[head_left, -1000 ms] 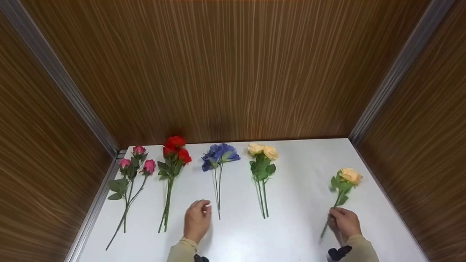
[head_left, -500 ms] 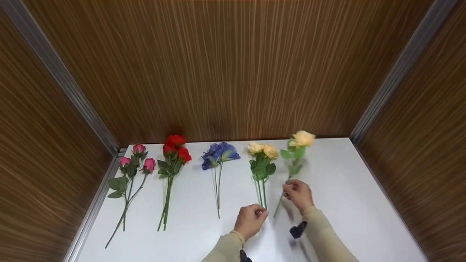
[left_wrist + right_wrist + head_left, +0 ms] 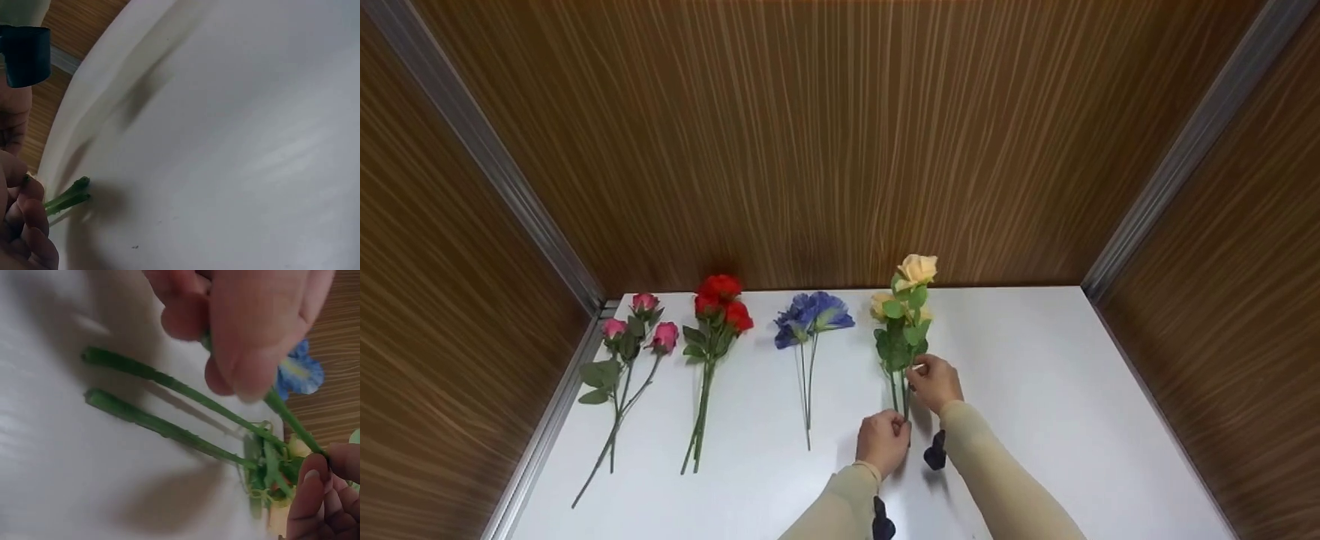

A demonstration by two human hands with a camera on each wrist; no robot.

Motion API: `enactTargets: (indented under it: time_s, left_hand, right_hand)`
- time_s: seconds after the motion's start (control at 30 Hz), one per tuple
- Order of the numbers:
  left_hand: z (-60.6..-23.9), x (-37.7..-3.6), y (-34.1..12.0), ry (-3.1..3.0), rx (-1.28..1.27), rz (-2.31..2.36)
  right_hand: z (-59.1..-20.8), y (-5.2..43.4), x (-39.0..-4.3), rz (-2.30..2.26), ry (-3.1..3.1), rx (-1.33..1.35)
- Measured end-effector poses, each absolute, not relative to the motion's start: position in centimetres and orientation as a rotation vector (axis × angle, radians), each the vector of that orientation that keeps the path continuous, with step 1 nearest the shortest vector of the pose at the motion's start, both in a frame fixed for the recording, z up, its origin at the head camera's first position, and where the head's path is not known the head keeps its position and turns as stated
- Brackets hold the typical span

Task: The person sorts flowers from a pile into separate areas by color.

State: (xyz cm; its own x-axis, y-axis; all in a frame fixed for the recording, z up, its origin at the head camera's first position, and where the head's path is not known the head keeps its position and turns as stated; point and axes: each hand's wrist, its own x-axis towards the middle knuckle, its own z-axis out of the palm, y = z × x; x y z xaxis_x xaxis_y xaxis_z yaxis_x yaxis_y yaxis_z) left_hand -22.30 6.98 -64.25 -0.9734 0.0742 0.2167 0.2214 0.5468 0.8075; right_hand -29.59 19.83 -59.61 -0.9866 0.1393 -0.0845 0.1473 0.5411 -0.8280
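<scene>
A single yellow rose stands tilted above the white table, over a pair of yellow roses that lie flat. My right hand pinches its stem about halfway up. My left hand grips the lower end of the same stem. In the right wrist view the left hand pinches the slanting stem, and the right hand's fingertips hold it farther up. The pair's two stems lie on the table beneath. The left wrist view shows curled fingers beside green stem ends.
To the left lie three more bunches in a row: blue flowers, red roses and pink rosebuds. Wood-grain walls close in the table at the back and on both sides.
My right hand lifted the single yellow rose from the table's right side and carried it left over the yellow pair. My left hand moved right from beside the blue stems and took the stem's lower end.
</scene>
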Motion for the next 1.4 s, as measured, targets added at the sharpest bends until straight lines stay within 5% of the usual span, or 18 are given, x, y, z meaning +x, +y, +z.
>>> enactTargets:
  time_s: [0.6, 1.4]
  left_hand:
    - [-67.1, -21.7, 7.4, -2.736, -0.277, -1.089]
    - [-67.3, -21.6, 7.5, -2.690, -0.298, -1.197]
  right_hand:
    - [-64.7, 19.2, -27.5, -1.481, 2.675, 0.269]
    - [-65.5, 19.8, -27.2, -1.511, 2.719, 0.120]
